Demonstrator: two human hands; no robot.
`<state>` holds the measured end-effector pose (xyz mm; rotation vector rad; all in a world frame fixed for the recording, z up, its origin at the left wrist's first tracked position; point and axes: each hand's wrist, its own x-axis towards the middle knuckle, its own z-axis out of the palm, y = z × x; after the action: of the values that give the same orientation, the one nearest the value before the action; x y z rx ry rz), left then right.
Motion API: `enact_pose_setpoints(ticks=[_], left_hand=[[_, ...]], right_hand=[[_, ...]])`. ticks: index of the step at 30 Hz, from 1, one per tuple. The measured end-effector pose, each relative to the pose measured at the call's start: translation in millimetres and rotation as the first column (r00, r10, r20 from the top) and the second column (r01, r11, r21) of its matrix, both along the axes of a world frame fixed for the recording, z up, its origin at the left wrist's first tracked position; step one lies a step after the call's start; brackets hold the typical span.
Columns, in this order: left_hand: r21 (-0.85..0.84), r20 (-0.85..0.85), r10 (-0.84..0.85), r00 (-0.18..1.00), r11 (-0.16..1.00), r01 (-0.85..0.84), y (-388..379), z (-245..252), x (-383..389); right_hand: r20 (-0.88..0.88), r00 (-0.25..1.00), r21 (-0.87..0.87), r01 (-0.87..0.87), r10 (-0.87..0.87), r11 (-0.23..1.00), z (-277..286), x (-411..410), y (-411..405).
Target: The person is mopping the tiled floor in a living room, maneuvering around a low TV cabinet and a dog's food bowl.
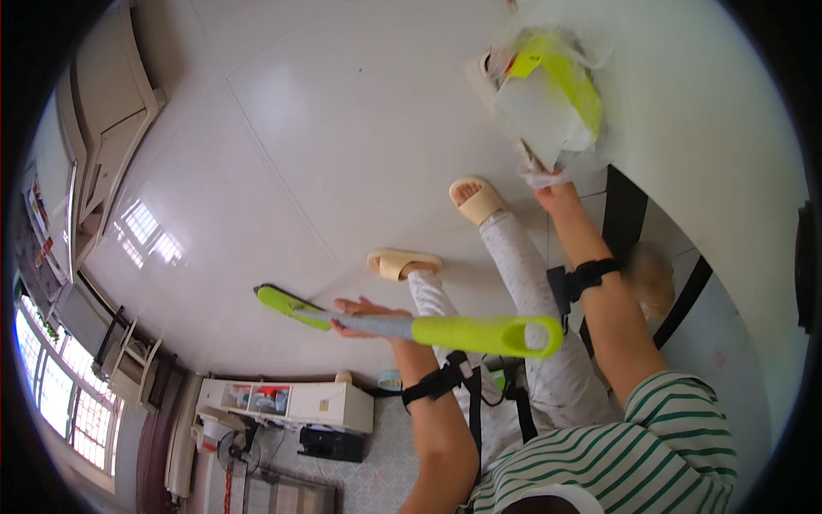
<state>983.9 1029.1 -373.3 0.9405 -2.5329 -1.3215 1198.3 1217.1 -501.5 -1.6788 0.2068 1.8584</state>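
Note:
My left hand [363,318] is around the grey shaft of a long-handled flat cleaning tool [485,335], perhaps a mop or brush. Its lime-green grip has a hanging loop and points toward my right side, close to the camera. The tool's flat green head [289,307], dark along one edge, points away to the left. My right hand [553,191] pinches the end of a clear plastic package [546,109] with white and lime-green contents and a bright label. The package is blurred and partly covers a pale shoe.
At right stands a pale table [725,128] with dark legs. My feet wear cream slippers [481,200] on the glossy tiled floor [289,160]. A white cabinet [321,405], a fan [239,450] and a black box [331,444] are lower left. Beige furniture [109,96] stands upper left.

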Motion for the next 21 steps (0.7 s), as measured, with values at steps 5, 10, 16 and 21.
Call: enact_pose_setpoints(ticks=[5, 10, 16, 21], left_hand=[[0.048, 0.024, -0.006, 1.000, 0.999, 0.005, -6, 5, 0], [0.034, 0.033, 0.023, 0.999, 0.999, -0.024, -11, 4, -3], [0.081, 0.022, 0.040, 0.999, 0.996, -0.041, -39, 33, -7], [-0.140, -0.021, -0.335, 0.942, 0.934, 0.329, -140, 56, -17]], right_hand=[[-0.071, 0.997, 0.033, 0.037, -0.034, 0.999, 11, -2, -4], [-0.188, 0.982, -0.148, -0.048, 0.019, 0.988, 15, 15, -13], [-0.138, 0.856, -0.247, -0.516, 0.498, 0.820, 66, 33, -47], [-0.189, 0.710, -0.099, -0.701, 0.678, 0.706, 123, -5, -62]])
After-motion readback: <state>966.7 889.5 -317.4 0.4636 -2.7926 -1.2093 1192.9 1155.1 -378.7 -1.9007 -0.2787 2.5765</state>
